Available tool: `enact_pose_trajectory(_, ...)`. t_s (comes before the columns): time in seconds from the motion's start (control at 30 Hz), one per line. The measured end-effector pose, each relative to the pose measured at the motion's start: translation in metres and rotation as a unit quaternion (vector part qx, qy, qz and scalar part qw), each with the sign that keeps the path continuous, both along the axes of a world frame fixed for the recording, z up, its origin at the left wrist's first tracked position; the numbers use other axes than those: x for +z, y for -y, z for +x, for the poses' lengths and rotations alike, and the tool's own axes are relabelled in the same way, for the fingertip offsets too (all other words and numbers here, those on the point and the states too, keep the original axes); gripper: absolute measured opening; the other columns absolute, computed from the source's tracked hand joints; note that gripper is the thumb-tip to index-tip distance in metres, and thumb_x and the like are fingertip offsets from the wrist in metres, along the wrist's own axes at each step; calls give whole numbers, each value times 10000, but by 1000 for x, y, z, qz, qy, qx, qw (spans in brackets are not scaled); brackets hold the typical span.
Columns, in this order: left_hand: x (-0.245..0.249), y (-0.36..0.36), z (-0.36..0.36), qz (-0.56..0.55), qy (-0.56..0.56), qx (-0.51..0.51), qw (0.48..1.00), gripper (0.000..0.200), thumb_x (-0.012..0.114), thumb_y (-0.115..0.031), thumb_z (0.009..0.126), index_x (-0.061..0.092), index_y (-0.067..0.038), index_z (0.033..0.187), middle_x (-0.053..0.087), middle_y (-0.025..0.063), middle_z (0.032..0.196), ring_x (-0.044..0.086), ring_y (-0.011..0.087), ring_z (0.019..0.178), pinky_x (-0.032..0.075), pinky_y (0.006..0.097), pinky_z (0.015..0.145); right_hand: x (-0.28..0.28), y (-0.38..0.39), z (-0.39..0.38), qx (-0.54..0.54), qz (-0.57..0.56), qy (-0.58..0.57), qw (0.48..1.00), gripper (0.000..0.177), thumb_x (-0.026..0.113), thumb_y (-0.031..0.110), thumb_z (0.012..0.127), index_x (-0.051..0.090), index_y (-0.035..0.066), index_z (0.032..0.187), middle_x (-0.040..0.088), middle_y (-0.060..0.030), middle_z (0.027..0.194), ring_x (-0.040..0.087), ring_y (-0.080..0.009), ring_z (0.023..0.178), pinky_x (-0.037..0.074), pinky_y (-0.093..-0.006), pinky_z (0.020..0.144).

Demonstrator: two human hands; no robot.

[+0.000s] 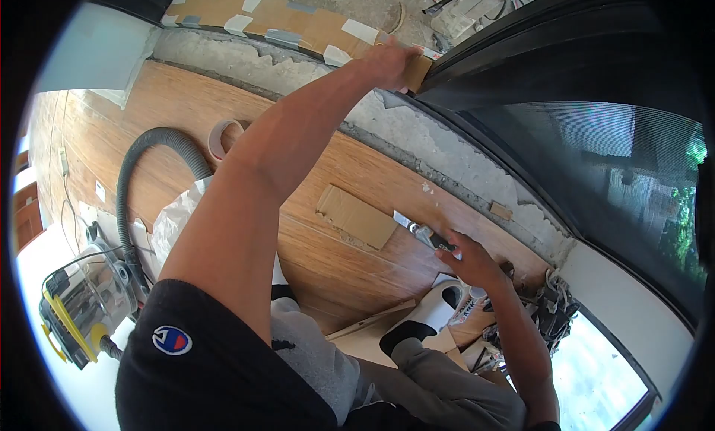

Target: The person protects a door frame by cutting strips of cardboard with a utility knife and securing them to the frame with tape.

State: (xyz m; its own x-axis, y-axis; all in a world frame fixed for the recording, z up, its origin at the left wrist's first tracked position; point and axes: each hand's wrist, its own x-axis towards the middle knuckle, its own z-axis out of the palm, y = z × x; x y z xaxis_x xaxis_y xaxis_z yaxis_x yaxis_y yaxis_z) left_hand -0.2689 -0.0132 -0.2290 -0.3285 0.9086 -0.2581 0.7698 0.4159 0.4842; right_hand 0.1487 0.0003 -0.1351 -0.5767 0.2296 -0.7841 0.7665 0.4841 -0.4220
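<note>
My left hand [389, 64] reaches to the top of the view, its fingers closed on a small piece of cardboard [418, 72] against the black door frame [447, 84]. This piece lies at the end of a long cardboard strip [298, 25] patched with white and grey tape. Lower right, my right hand [469, 260] is wrapped round the dark handle of a scraper-like tool [421, 231], its flat metal blade pointing up and left. Just left of the blade, a flat cardboard piece [357, 216] rests on the wooden floor [313, 260].
A tape roll [217, 140], a grey hose [149, 137] and a yellow-black vacuum [78, 315] are at the left, with clear plastic [175, 215] nearby. A rough concrete strip [447, 155] borders the floor. Dark debris [555, 312] lies at the lower right.
</note>
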Motion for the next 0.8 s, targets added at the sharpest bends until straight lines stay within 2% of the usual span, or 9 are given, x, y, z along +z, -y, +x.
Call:
enact_pose_trajectory(0.27,17,2,6,-42,-2,8,999,889,883,-318,716,452,-302,1494,457,212,1382,587,375,1206,486,451,1026,-6,-1,-2,8,-8,-3,1000,713,657,487,936,487,-12,1416,606,-267,1301,660,-360,1071,516,-422,937)
enact_pose_trajectory(0.37,9,-4,3,-46,-19,3,999,909,906,-371,694,466,-347,1489,461,220,1291,603,419,1154,512,448,987,-6,-1,-4,8,-11,-7,1000,713,660,484,935,488,-12,1417,605,-265,1305,662,-356,1068,517,-419,935)
enact_pose_trajectory(0.6,-14,-8,-9,-26,-30,-22,999,924,912,-370,682,469,-330,1492,485,195,1282,614,391,1122,508,428,994,-2,-3,-11,14,-20,3,1000,694,661,459,941,488,-15,1418,606,-252,1318,665,-350,1067,519,-414,931)
enact_pose_trajectory(0.67,-49,-12,-26,54,88,-25,994,958,927,-360,660,465,-320,1499,503,155,1286,625,351,1075,510,399,977,-4,-3,-8,6,-21,-1,1000,692,661,457,941,488,-13,1419,608,-248,1318,665,-351,1065,519,-413,929)
enact_pose_trajectory(0.7,-53,-11,-32,55,88,-28,994,958,927,-360,660,465,-320,1499,503,155,1286,625,351,1075,510,399,977,-4,-3,-7,-1,-22,-8,1000,689,660,455,942,488,-11,1419,609,-245,1318,665,-352,1063,519,-412,927)
enact_pose_trajectory(0.77,-45,-5,-37,91,309,11,947,943,910,-430,665,465,-367,1494,462,119,1367,550,337,1174,447,412,1031,-4,-2,-6,-4,-21,-9,1000,687,660,455,942,488,-8,1421,611,-245,1314,665,-353,1062,519,-412,925)
enact_pose_trajectory(0.8,-42,-3,-32,90,308,10,947,943,910,-430,665,465,-367,1494,462,119,1367,550,337,1174,447,412,1031,-4,-1,-6,-4,-21,-8,1000,685,659,454,942,489,-4,1422,613,-245,1309,665,-353,1061,519,-411,923)
